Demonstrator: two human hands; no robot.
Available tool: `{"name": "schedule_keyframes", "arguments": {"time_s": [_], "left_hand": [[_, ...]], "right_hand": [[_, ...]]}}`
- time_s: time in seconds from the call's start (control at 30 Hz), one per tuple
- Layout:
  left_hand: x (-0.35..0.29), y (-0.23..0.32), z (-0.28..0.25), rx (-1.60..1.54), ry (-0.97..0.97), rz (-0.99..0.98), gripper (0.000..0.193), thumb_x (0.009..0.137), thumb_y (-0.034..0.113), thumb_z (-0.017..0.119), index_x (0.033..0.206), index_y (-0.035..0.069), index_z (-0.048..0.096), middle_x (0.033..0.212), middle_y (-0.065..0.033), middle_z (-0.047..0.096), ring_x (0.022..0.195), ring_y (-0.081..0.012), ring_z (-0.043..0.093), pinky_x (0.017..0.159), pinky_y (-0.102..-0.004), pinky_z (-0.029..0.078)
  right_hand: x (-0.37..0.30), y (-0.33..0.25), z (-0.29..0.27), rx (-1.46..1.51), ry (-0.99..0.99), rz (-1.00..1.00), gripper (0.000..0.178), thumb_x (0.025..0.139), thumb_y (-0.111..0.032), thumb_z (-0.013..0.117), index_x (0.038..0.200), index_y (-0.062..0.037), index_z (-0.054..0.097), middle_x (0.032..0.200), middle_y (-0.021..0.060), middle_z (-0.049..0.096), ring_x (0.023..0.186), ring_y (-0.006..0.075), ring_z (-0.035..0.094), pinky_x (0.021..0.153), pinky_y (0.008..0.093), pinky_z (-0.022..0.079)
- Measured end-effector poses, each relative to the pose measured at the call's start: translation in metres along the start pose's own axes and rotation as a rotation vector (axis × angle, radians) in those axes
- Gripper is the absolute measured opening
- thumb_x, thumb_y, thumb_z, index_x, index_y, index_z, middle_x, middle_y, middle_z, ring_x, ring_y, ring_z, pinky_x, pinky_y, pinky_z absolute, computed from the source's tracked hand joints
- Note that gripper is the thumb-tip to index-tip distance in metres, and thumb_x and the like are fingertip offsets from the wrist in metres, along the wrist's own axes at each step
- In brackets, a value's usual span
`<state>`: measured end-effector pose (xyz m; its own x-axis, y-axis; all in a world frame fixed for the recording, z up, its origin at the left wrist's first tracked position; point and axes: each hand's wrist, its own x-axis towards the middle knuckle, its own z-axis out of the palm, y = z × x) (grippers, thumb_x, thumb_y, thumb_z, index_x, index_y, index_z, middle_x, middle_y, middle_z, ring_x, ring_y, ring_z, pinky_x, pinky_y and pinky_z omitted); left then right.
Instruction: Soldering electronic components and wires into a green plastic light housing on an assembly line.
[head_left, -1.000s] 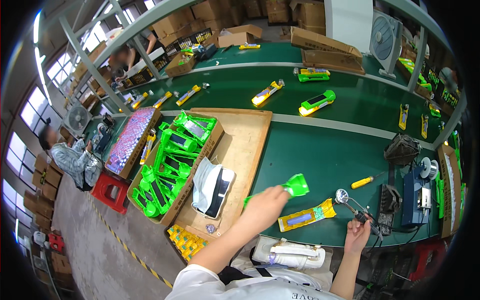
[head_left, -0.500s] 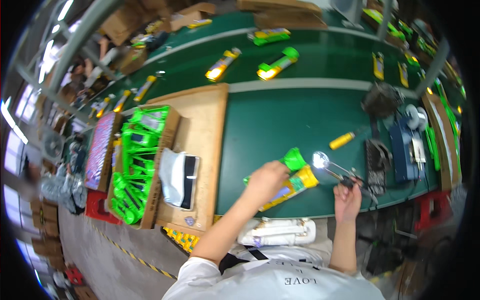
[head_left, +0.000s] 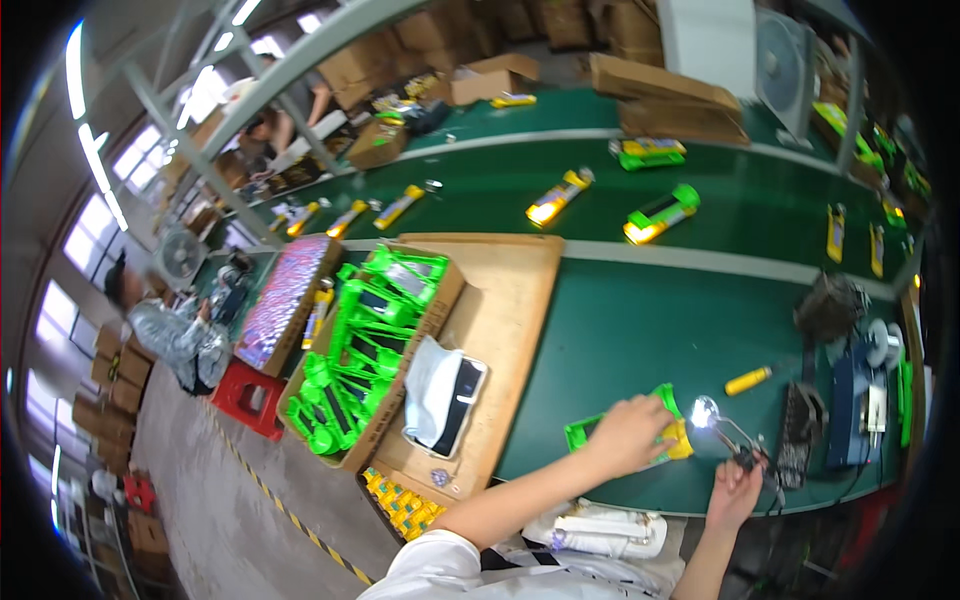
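Observation:
My left hand (head_left: 630,436) is closed over a green plastic lamp housing (head_left: 582,432) at the bench's front edge. Part of a yellow lamp body (head_left: 682,440) shows at its right end, and the fingers hide where the two meet. In a pinch, my right hand (head_left: 735,492) holds a slim dark-handled tool (head_left: 745,457), whose exact kind is too small to make out. Just beyond its tip lies a shiny round lamp reflector (head_left: 704,411), with thin wire-like lines running back toward my right hand. A yellow-handled screwdriver (head_left: 748,380) rests farther back.
Left of the work, a carton (head_left: 452,300) of green housings stands by a wooden board (head_left: 535,330) bearing a phone (head_left: 463,405) and a pale blue cloth. At right are a blue box-shaped device (head_left: 850,405) and a reel. Lit lamps lie along the far green belt (head_left: 480,225); a person sits far left.
The view has swung left, so the bench appears farther right and lower. My left hand now covers more of the yellow body. My right hand keeps its hold on the tool.

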<state>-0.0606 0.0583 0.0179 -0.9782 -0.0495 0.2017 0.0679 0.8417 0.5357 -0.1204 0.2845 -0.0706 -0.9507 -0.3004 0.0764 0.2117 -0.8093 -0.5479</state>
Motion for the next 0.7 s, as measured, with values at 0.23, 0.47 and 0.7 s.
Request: {"name": "schedule_keyframes", "arguments": {"time_s": [0.23,0.47,0.7], "left_hand": [[0.007,-0.003,-0.001,-0.031,0.035,-0.064,0.017,0.081,0.02,0.066,0.091,0.007,0.065,0.09,-0.0077,0.059,0.091,-0.0264,0.056,0.079,-0.0393,0.044],[0.006,-0.014,-0.017,-0.182,0.031,-0.072,0.015,0.081,0.022,0.067,0.088,0.009,0.068,0.093,-0.0037,0.064,0.096,-0.0222,0.056,0.086,-0.0378,0.041],[-0.013,-0.015,-0.023,-0.335,0.161,0.134,0.014,0.084,0.023,0.066,0.089,0.011,0.07,0.094,-0.0008,0.065,0.1,-0.0194,0.056,0.091,-0.0365,0.039]], "right_hand": [[0.007,0.007,0.009,0.086,0.161,-0.011,0.026,0.098,-0.027,0.048,0.117,-0.01,0.052,0.072,-0.0011,0.044,0.058,0.0062,0.035,0.057,0.022,0.03],[0.02,0.012,0.014,0.079,0.084,-0.005,0.024,0.096,-0.026,0.05,0.114,-0.0113,0.052,0.074,-0.0011,0.045,0.06,0.0062,0.037,0.058,0.0216,0.031],[0.017,0.008,0.012,0.133,0.088,-0.02,0.023,0.098,-0.026,0.047,0.114,-0.0104,0.053,0.074,-0.0015,0.046,0.059,0.0062,0.037,0.057,0.0224,0.031]]}}
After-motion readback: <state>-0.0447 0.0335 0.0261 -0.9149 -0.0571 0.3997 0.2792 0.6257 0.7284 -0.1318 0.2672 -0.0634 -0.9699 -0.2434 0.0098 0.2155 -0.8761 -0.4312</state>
